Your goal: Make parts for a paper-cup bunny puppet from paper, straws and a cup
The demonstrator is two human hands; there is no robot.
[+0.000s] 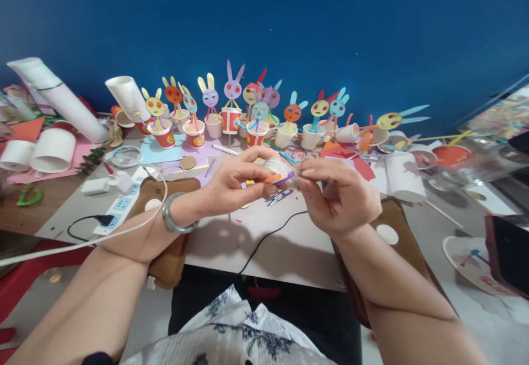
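Above the middle of the table, my left hand (243, 180) grips a white paper cup (276, 164), lying on its side with its far parts hidden by my fingers. An orange strip (270, 178) and a purple strip (286, 178) lie across the cup. My right hand (330, 194) is pinched at the cup's right end, close to the tip of the purple strip; what its fingertips hold is too blurred to name. Just below the cup, a pair of scissors (279, 197) rests on the table.
Several paper-cup rabbits, such as a purple one (232, 89), line the blue wall. At left lie a power strip (122, 205), a white cable and stacked cups (124, 94). Brown pads (173, 263) sit under both forearms. A phone (508, 255) stands at right.
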